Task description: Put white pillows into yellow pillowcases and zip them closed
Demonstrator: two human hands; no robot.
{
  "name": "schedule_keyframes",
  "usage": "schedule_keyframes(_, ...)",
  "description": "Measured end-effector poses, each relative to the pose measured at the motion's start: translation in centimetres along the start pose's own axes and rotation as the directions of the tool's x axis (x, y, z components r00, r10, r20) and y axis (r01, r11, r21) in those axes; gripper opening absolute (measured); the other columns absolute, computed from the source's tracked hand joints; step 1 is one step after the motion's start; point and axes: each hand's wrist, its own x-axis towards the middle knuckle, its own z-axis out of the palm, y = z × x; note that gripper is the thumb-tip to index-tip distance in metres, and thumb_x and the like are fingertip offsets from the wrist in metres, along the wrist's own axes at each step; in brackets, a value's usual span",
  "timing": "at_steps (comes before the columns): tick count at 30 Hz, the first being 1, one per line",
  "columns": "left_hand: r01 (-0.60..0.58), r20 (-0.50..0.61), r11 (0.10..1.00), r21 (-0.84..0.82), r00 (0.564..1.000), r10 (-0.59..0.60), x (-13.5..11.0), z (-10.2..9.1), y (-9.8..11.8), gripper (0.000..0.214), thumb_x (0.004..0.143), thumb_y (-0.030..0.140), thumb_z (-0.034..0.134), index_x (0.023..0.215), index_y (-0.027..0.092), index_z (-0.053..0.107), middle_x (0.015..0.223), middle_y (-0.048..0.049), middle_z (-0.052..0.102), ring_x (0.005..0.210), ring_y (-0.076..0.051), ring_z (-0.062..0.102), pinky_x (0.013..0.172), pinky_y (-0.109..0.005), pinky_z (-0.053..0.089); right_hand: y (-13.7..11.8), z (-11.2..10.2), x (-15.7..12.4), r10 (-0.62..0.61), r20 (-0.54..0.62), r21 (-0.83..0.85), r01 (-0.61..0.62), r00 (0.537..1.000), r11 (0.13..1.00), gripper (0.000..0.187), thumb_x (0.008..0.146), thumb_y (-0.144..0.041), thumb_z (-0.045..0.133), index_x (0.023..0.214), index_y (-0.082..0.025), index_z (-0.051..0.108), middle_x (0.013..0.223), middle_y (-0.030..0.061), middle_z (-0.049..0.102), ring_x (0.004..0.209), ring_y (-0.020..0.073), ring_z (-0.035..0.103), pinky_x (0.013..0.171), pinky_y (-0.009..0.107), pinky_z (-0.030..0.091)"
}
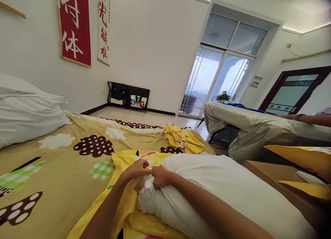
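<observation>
A white pillow (pixel 222 183) lies across a yellow pillowcase (pixel 124 163) on the bed. My right hand (pixel 159 176) is closed in a fist on the bunched end of the pillow. Right beside it, my left hand (pixel 137 169) has its fingers curled, pinching the edge of the yellow pillowcase at that same pillow end. The two hands touch. A second crumpled yellow pillowcase (pixel 182 138) sits farther back on the bed.
The bed has a tan patterned sheet (pixel 64 156) and a white pillow (pixel 23 111) at left. A silver-covered bed (pixel 253 128) stands to the right, with another person's forearm (pixel 307 119) over it. A wooden surface (pixel 279 177) lies near right. Glass doors (pixel 214 83) are behind.
</observation>
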Motion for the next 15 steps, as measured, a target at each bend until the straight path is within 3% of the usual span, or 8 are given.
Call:
schedule_keyframes(5,-0.016,0.059,0.983,0.185,0.998,0.006,-1.1,0.1,1.9,0.035,0.063,0.02,0.063,0.097,0.016,0.056,0.094,-0.0033,0.065,0.085,-0.018,0.058,0.068,-0.023,0.043,0.0,-0.2,-2.1,-0.084,-0.07,-0.039,0.081,0.994,0.996,0.041,0.059,-0.028,0.065,0.098,-0.014,0.065,0.108,0.0141,0.064,0.104,0.0308,0.057,0.09,0.043,0.041)
schedule_keyframes(8,0.028,-0.003,0.946,0.322,1.0,-0.029,-1.2,1.3,2.6,0.041,0.068,0.012,0.056,0.108,0.015,0.051,0.107,-0.0101,0.065,0.098,-0.023,0.058,0.078,-0.028,0.043,-0.6,-0.2,-3.9,-0.106,-0.143,-0.061,0.099,0.984,0.993,0.049,0.059,-0.029,0.064,0.105,-0.012,0.063,0.111,0.0161,0.062,0.105,0.0307,0.055,0.094,0.044,0.038)
schedule_keyframes(11,0.092,-0.079,0.908,0.409,0.995,-0.066,-0.7,2.4,2.1,0.034,0.077,0.014,0.05,0.11,0.016,0.053,0.105,-0.0124,0.066,0.096,-0.026,0.061,0.077,-0.032,0.043,-0.8,-0.1,-6.1,-0.149,-0.23,-0.054,0.14,0.962,0.989,0.069,0.062,-0.031,0.063,0.128,-0.011,0.05,0.124,0.0203,0.055,0.115,0.0337,0.05,0.101,0.048,0.031)
schedule_keyframes(15,0.23,-0.259,0.857,0.461,0.959,-0.118,0.6,3.5,0.4,0.031,0.086,0.011,0.034,0.105,0.015,0.058,0.104,-0.0152,0.065,0.1,-0.028,0.06,0.086,-0.039,0.04,0.5,-0.2,-7.9,-0.179,-0.173,-0.033,0.176,0.969,0.984,0.081,0.07,-0.048,0.06,0.141,-0.017,0.037,0.144,0.0244,0.034,0.134,0.0395,0.03,0.106,0.058,0.018)
